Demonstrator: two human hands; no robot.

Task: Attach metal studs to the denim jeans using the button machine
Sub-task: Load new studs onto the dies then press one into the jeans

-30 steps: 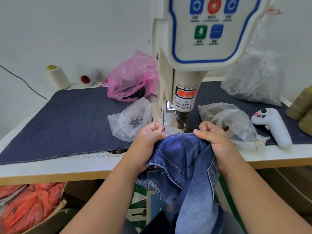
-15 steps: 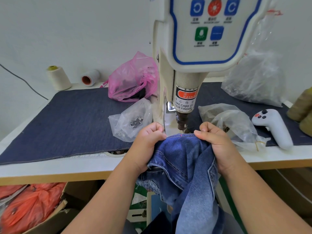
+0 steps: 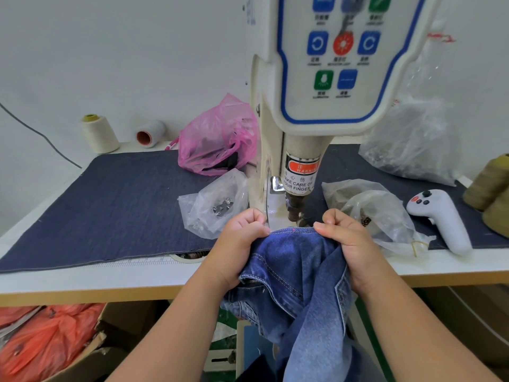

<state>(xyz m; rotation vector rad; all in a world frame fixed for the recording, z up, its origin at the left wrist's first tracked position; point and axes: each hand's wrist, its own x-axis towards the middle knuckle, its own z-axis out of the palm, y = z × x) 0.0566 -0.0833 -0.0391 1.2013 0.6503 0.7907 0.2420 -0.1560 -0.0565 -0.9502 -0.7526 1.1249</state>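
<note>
The cream button machine (image 3: 325,86) rises at the centre, its brown punch head (image 3: 294,209) hanging just above the table. Blue denim jeans (image 3: 297,271) are bunched in front of it, their top edge stretched right below the punch. My left hand (image 3: 239,244) pinches that edge on the left side. My right hand (image 3: 344,244) pinches it on the right. A clear bag of metal studs (image 3: 217,205) lies left of the machine. A second clear bag with brass parts (image 3: 377,213) lies to its right.
A dark denim mat (image 3: 110,205) covers the white table (image 3: 82,279). A pink bag (image 3: 217,139), two thread spools (image 3: 99,133), a large clear bag (image 3: 413,144), olive cones (image 3: 493,191) and a white handheld controller (image 3: 438,219) sit around. Orange bags (image 3: 46,343) lie below.
Both hands keep their pinch on the jeans edge by the punch. The view has dropped slightly, so the machine's panel now sits lower in frame.
</note>
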